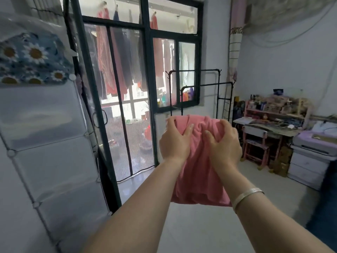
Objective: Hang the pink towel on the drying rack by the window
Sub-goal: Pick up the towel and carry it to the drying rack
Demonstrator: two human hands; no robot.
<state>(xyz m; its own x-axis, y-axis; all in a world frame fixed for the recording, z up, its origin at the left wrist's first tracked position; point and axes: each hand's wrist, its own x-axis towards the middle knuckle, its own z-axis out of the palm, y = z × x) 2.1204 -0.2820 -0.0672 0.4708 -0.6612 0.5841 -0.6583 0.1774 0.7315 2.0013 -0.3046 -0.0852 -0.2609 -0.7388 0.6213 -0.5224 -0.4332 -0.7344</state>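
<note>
The pink towel (197, 172) hangs bunched in front of me, held up at its top by both hands. My left hand (175, 141) grips the towel's upper left part and my right hand (223, 143), with a silver bangle on the wrist, grips its upper right. The black metal drying rack (200, 84) stands beyond the towel against the wall under the window (175, 73). Its two top bars are bare, and the towel hides its lower part. The towel is nearer to me than the rack and is not touching it.
A dark-framed screen door (116, 106) to a balcony with hanging clothes is at the left. A white panel wardrobe (45, 143) fills the left edge. A cluttered pink desk (273, 125), a chair (255, 143) and white drawers (310, 165) stand at the right. Pale floor lies ahead.
</note>
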